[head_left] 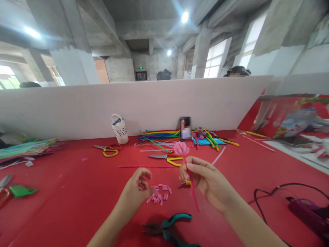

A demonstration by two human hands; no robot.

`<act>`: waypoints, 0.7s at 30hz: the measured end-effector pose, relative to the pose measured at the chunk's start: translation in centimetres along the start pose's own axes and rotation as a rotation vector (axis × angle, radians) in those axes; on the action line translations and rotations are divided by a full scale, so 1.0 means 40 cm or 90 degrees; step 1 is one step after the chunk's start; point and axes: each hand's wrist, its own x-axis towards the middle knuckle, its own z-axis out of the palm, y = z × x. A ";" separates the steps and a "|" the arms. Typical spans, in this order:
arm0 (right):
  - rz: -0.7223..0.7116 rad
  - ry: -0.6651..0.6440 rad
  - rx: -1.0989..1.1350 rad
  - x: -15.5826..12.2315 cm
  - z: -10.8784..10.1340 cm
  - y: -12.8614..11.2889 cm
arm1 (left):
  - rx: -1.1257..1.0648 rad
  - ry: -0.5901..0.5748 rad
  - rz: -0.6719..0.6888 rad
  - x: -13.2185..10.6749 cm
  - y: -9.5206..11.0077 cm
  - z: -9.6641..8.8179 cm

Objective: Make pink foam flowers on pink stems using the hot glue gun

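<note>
So we've got a big red table (77,202) here, with a white partition (149,104) along its far edge. Our right hand (203,176) is pinching the stem of our pink flower between thumb and fingers. Our left hand (138,185) has its fingers loosely curled beside the small pink pieces, and honestly we can't tell if it's gripping one. Teal-handled pliers (166,227) lie nearest us, yellow-handled scissors (158,156) farther back. The pink flower (181,149) itself is up above our right fingers, red stem (192,192) slanting down below. Tiniest stuff: those small pink pieces (157,198), loosely heaped between our hands.
</note>
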 end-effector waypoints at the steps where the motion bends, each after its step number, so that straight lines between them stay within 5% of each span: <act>1: 0.012 -0.008 -0.004 -0.001 0.003 0.006 | -0.020 -0.006 -0.002 -0.002 0.012 0.005; 7: 0.053 -0.069 -0.014 -0.006 0.044 0.064 | -0.235 -0.117 -0.033 -0.015 0.087 0.069; 12: 0.054 -0.063 0.015 -0.012 0.036 0.051 | 0.008 0.077 0.108 -0.019 0.052 0.068; 17: -0.019 -0.007 0.027 -0.018 0.006 -0.018 | -0.062 0.016 -0.080 -0.019 -0.011 0.028; 21: -0.041 0.100 -0.005 -0.013 0.019 0.007 | -0.348 -0.106 -0.204 -0.028 -0.005 0.022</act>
